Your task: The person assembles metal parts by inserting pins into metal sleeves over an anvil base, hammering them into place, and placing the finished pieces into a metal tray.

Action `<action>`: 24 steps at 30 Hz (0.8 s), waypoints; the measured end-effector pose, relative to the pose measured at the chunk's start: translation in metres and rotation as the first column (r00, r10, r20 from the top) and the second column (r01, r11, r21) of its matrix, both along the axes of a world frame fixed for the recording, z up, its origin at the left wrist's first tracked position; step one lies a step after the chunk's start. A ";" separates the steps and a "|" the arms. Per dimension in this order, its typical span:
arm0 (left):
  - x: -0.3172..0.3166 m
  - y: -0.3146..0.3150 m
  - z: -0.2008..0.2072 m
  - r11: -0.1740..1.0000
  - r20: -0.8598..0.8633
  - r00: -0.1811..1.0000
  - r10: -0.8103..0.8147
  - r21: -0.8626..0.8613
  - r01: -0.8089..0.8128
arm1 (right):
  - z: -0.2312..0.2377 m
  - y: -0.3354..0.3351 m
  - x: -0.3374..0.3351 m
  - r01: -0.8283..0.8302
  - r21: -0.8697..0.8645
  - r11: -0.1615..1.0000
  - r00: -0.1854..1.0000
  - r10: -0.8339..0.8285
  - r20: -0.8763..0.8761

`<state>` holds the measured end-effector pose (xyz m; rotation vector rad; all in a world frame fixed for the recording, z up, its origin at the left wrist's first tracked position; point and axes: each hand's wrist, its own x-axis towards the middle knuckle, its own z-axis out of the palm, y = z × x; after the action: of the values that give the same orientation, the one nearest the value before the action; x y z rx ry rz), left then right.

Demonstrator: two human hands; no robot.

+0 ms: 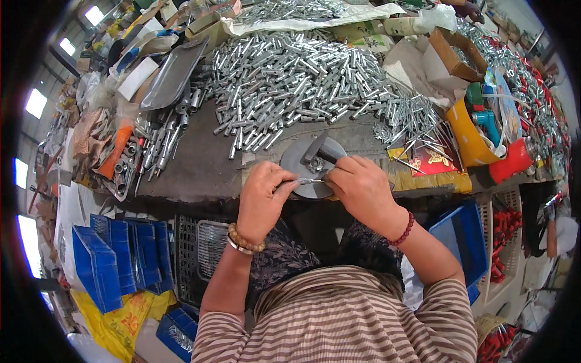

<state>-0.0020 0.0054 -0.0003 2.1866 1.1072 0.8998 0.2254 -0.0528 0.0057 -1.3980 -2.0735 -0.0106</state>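
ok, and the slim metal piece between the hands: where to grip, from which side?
Likely best pinched at its left end, thumb against fingers, from the left. The slim metal piece is narrow and runs roughly sideways over the grey disc; the left hand pinches there, while the right hand crowds the other end.

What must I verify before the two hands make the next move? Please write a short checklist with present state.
1. Left hand on the small metal piece: ok, thumb and finger pinch its left end.
2. Right hand at the opposite end: ok, fingertips closed there.
3. Grip firm at both ends: cannot tell.
4. Round grey disc free of tools: not ok, a dark hammer-like tool lies on it.
5. Loose metal parts off the disc: not ok, most are heaped behind, but something small and shiny lies beside the tool.
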 end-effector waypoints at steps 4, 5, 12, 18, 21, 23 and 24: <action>-0.001 0.000 -0.001 0.999 0.043 0.999 -0.017 -0.033 0.019 | -0.002 0.004 0.002 -0.033 0.011 0.999 0.999 0.033 -0.004; -0.001 0.000 -0.002 0.999 0.056 0.998 -0.021 -0.025 0.022 | -0.002 0.004 0.003 -0.040 0.006 0.999 0.999 0.040 0.000; 0.003 -0.002 -0.005 0.999 0.035 0.999 -0.011 0.032 0.010 | -0.001 0.008 0.003 -0.080 0.032 0.996 0.997 0.079 0.010; 0.004 -0.006 -0.012 0.989 -0.005 1.000 -0.021 0.147 0.022 | -0.010 0.003 -0.006 -0.081 0.079 0.994 0.995 0.076 0.061; 0.003 -0.008 -0.014 0.979 0.000 1.000 0.000 0.203 0.000 | -0.008 -0.002 -0.001 -0.024 0.074 0.997 0.998 0.020 0.057; 0.003 -0.008 -0.014 0.981 0.010 1.000 -0.007 0.193 0.005 | -0.008 -0.004 0.010 0.101 0.094 0.990 0.995 -0.101 -0.006; 0.003 -0.008 -0.014 0.984 0.011 1.000 0.001 0.177 -0.003 | -0.005 -0.003 0.023 0.100 0.095 0.990 0.995 -0.100 -0.001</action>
<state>0.0009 -0.0029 -0.0146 2.3197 1.0600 1.0453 0.2487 -0.0563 0.0002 -1.4428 -1.9773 -0.1520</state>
